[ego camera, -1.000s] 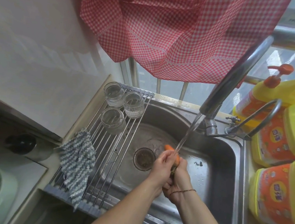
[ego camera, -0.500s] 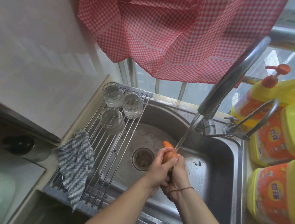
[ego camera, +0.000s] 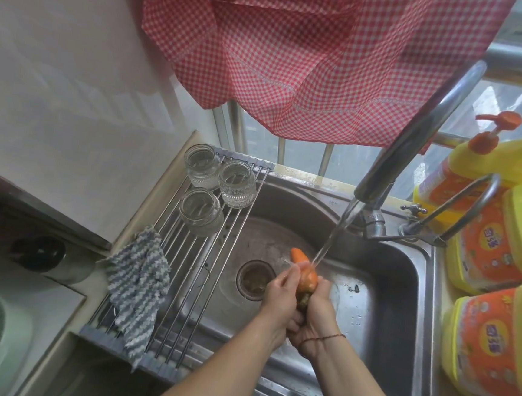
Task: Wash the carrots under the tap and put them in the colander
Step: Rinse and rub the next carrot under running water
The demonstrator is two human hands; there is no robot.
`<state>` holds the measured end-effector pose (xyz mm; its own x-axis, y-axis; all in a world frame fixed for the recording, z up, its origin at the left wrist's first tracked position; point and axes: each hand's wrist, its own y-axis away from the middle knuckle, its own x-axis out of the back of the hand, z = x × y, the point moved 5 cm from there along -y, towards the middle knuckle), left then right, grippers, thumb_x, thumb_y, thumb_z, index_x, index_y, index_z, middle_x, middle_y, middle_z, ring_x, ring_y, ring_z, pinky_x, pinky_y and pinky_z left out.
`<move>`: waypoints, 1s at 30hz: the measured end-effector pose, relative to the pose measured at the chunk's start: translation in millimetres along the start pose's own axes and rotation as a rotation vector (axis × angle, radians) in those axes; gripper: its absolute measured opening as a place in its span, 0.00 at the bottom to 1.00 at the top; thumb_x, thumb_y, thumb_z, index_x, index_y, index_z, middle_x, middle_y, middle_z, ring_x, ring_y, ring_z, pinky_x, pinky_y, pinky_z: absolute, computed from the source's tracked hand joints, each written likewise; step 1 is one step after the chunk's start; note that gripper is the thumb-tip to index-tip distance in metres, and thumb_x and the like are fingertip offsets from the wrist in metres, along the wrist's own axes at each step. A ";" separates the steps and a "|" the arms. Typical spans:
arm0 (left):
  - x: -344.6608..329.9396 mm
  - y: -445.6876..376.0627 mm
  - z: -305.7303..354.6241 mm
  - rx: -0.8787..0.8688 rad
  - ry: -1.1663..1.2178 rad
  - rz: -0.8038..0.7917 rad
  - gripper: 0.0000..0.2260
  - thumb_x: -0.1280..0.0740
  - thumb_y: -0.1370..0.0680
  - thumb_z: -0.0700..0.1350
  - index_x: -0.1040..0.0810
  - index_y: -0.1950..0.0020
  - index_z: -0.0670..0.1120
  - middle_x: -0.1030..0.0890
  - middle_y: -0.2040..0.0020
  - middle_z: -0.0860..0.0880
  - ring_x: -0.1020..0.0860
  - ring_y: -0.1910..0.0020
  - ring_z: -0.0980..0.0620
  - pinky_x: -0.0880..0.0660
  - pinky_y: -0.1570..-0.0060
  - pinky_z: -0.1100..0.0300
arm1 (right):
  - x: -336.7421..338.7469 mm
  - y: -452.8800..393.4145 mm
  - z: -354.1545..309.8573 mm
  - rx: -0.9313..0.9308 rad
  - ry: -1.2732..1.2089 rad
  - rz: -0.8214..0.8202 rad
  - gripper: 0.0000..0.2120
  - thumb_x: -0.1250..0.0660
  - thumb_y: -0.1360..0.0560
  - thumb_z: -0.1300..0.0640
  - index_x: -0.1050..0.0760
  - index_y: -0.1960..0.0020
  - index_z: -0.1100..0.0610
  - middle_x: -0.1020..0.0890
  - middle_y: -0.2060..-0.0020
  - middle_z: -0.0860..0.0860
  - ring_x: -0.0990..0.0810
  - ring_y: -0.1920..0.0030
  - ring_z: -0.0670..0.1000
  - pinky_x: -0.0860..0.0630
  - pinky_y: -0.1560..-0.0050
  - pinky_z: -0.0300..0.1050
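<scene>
While water from the curved steel tap (ego camera: 416, 138) strikes it, the tapered orange carrot (ego camera: 305, 272) sits over the stainless sink (ego camera: 382, 271), gripped by left hand (ego camera: 279, 294) and right hand (ego camera: 317, 313), fingers curled around it.

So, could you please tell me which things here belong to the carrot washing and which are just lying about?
In use: carrot, left hand, right hand, tap, sink.
Lying about: glasses, rack, cloth, bottles, curtain.

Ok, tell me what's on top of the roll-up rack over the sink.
Three clear glass jars stand at the rack's far end; a blue-and-white cloth drapes over its near left side. What lies under the cloth is hidden.
</scene>
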<state>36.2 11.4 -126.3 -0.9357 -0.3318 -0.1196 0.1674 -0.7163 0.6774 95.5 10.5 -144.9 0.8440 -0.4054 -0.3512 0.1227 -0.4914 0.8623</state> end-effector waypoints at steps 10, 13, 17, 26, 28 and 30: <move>11.3 10.9 -15.5 -0.035 0.111 -0.285 0.22 0.47 0.15 0.42 0.40 0.26 0.65 0.35 0.73 0.52 0.36 0.77 0.60 0.35 0.75 0.67 | 5.7 18.2 -14.2 -0.175 0.198 -0.165 0.29 0.46 0.25 0.32 0.24 0.63 0.58 0.32 0.79 0.50 0.31 0.82 0.48 0.39 0.83 0.32; 19.4 12.3 -21.8 0.069 0.182 -0.298 0.20 0.46 0.15 0.47 0.44 0.26 0.64 0.19 0.62 0.50 0.24 0.70 0.56 0.25 0.68 0.61 | 20.3 22.1 -29.1 -0.114 0.639 -0.102 0.29 0.38 0.26 0.35 0.21 0.53 0.63 0.17 0.66 0.57 0.18 0.69 0.55 0.23 0.75 0.41; 16.8 4.8 -22.0 0.241 0.207 -0.213 0.29 0.42 0.22 0.62 0.25 0.32 0.41 0.17 0.46 0.40 0.18 0.54 0.47 0.20 0.54 0.53 | 21.2 32.5 -52.3 0.448 1.490 0.148 0.21 0.29 0.33 0.36 0.24 0.58 0.54 0.18 0.65 0.49 0.18 0.63 0.53 0.24 0.66 0.43; -9.1 -8.0 -4.6 0.320 0.516 -0.176 0.28 0.49 0.17 0.59 0.23 0.55 0.38 0.17 0.64 0.38 0.16 0.67 0.43 0.19 0.69 0.54 | 18.9 57.3 -54.9 1.162 1.300 0.102 0.15 0.24 0.33 0.60 0.18 0.49 0.45 0.19 0.60 0.41 0.22 0.63 0.43 0.23 0.60 0.41; -10.7 -11.4 -3.3 0.291 0.512 -0.175 0.28 0.51 0.17 0.60 0.23 0.56 0.38 0.17 0.64 0.39 0.16 0.65 0.44 0.20 0.66 0.54 | 20.5 60.3 -56.9 1.201 1.285 0.096 0.13 0.26 0.32 0.55 0.19 0.49 0.45 0.19 0.59 0.41 0.22 0.64 0.42 0.21 0.64 0.43; -13.2 -12.5 -2.4 0.286 0.530 -0.186 0.27 0.50 0.17 0.60 0.25 0.56 0.40 0.18 0.64 0.40 0.17 0.65 0.45 0.19 0.63 0.53 | 19.3 61.2 -59.2 1.191 1.328 0.127 0.13 0.27 0.32 0.47 0.20 0.49 0.45 0.19 0.60 0.41 0.24 0.65 0.42 0.22 0.63 0.42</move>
<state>47.2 23.3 -134.9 -0.6483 -0.5294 -0.5473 -0.1414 -0.6226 0.7697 150.2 18.2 -77.3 0.7036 0.0540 0.7085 0.1317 -0.9897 -0.0554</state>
